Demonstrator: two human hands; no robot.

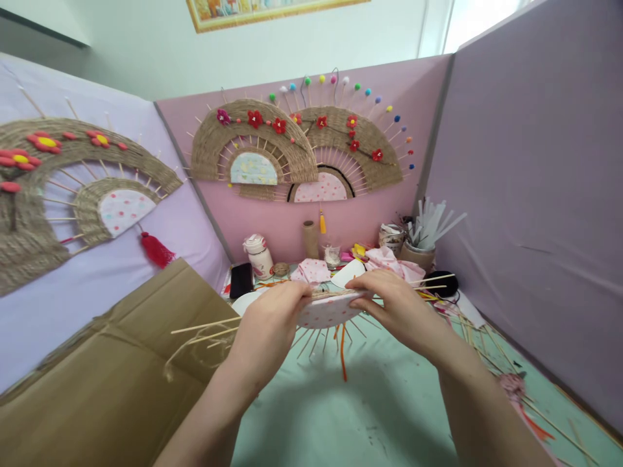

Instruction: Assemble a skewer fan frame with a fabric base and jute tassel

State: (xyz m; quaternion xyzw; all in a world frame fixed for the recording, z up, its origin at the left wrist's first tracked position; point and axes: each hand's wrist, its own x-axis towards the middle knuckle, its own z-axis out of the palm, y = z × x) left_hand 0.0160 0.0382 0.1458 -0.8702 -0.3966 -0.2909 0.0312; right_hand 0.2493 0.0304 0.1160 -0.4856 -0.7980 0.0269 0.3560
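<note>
Right now, your two hands hold one dotted half-disc [326, 314] between them, raised over the green table [302, 415]. Your left hand [267, 318] grips its left end, thumb along the upper edge, the other fingers mostly hidden; your right hand [394, 298] pinches the right end between thumb and fingers. Thin sticks fan out beneath it, too many overlapping to count, and one orange strip [343, 357] hangs among them. Three longer sticks [204, 325] poke out past your left hand. Ahead of you are three woven fans: one on the left panel [129, 211] and two overlapping on the pink back panel. Two tassels hang there, one red [158, 250], one yellow [322, 222]. Along the back stand one cardboard tube [310, 240] and one white bottle [260, 256], with one phone [242, 281] nearby. One cardboard sheet [97, 376] lies to your left.
</note>
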